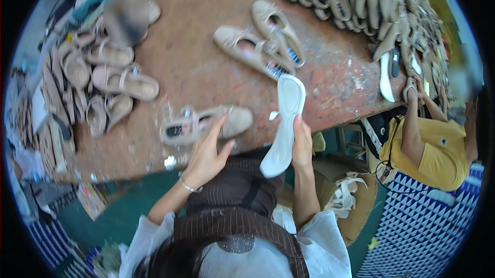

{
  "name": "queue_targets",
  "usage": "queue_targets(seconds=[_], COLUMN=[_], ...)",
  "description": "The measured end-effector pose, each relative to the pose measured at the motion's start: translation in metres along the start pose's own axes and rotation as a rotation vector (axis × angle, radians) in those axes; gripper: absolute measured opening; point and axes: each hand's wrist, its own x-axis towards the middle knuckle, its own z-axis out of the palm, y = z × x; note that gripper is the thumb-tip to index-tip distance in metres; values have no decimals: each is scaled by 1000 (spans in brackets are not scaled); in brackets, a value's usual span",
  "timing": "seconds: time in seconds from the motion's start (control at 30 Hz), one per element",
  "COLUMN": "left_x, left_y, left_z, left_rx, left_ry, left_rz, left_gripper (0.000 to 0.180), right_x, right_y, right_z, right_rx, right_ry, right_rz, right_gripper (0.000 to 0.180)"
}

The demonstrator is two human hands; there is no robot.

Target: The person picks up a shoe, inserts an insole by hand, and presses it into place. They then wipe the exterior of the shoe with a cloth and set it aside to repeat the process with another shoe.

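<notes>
My right hand (302,143) grips a white insole (284,123) by its edge, holding it upright over the table's front edge. My left hand (207,155) is open, thumb apart, fingertips at the near side of a beige flat shoe (234,122) with a strap. Whether the fingers press on this shoe I cannot tell. Farther back lies a pair of beige shoes, one (242,46) in front of the other (278,28), with patterned linings showing inside. The insole's upper end overlaps the table just below that pair.
Beige shoes (126,82) are heaped at the left, and a larger pile of beige shoes (356,0) fills the far right. Another white insole (385,78) lies by that pile. A person in a yellow shirt (438,149) handles a shoe at right. A cardboard box (365,206) of white pieces stands below.
</notes>
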Motion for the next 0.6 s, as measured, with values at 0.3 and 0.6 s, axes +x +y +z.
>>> queue_targets(seconds=[0.3, 0.6], left_x=[-42, -30], left_y=[-65, -100], left_z=[-49, -45], left_rx=[397, 149], left_ry=[576, 531], left_rz=[-311, -239], left_gripper=[22, 45], right_x=[6, 24], right_y=[8, 48], right_z=[48, 112], right_rx=[-1186, -979], right_ry=[-247, -448], right_rz=[-664, -681], right_gripper=[36, 29])
